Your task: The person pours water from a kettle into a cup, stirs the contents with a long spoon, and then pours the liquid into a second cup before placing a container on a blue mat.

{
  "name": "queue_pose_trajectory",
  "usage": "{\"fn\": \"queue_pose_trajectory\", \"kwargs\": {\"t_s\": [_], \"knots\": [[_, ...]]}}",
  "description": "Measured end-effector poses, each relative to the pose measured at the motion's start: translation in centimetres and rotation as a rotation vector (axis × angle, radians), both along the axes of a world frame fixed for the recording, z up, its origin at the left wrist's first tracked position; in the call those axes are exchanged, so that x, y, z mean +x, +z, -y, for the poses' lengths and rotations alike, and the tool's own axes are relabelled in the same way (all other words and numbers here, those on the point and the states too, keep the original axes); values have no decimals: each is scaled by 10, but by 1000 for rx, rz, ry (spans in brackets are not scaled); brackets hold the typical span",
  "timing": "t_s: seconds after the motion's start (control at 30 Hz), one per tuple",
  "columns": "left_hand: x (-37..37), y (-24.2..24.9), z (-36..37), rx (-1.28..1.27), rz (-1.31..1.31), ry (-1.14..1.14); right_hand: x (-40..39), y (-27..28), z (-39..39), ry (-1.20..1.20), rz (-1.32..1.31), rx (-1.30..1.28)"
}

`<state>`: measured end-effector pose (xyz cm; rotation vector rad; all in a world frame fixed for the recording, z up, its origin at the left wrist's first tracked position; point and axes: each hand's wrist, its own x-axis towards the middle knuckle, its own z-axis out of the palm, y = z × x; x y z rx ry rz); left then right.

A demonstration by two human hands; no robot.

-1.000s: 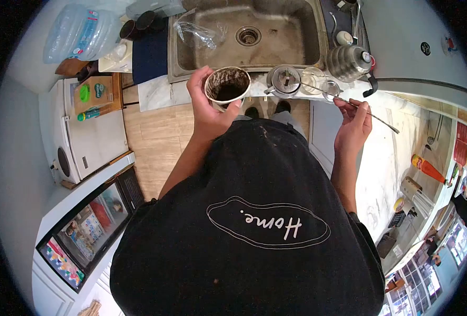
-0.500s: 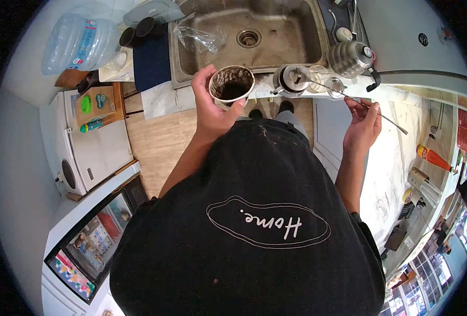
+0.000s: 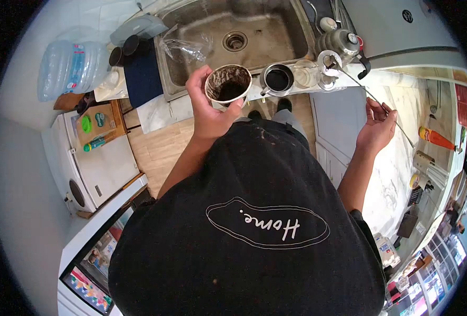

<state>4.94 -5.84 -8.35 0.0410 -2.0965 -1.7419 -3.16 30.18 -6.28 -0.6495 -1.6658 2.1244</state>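
My left hand (image 3: 212, 113) is wrapped around a paper cup (image 3: 228, 87), which is tilted so that its inside shows, with dark residue on the wall and bottom. Between the fingers of my right hand (image 3: 376, 129) is a long thin metal rod (image 3: 368, 92). At its far end sits a pale round head (image 3: 329, 61) with a dark spot, over the glassware by the kettle. A metal cup (image 3: 278, 79) of dark liquid stands at the sink's edge, beside a glass (image 3: 305, 75). A smaller clear glass (image 3: 327, 81) is partly hidden under the rod's head.
Behind the cups is a steel sink (image 3: 265, 45) with a plastic bag (image 3: 189, 47) in it. The steel kettle (image 3: 340, 45) stands at the right. Black cups (image 3: 132, 46) rest by a dark mat (image 3: 143, 76) on the left. A red sauce bottle (image 3: 438, 138) lies toward the far right.
My right hand has moved right with the rod. Its round head has left the metal cup, whose dark liquid now shows. My left hand still holds the paper cup; the view has shifted slightly.
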Motion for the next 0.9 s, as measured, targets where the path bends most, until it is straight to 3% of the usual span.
{"fn": "queue_pose_trajectory", "kwargs": {"t_s": [0.37,0.9], "knots": [[-6,8,-11,-46,66,-10,1,-97,-30,-133,190,113],[0,4,-20,-47,128,-14,7,-129,-30,-142,150,182]]}}
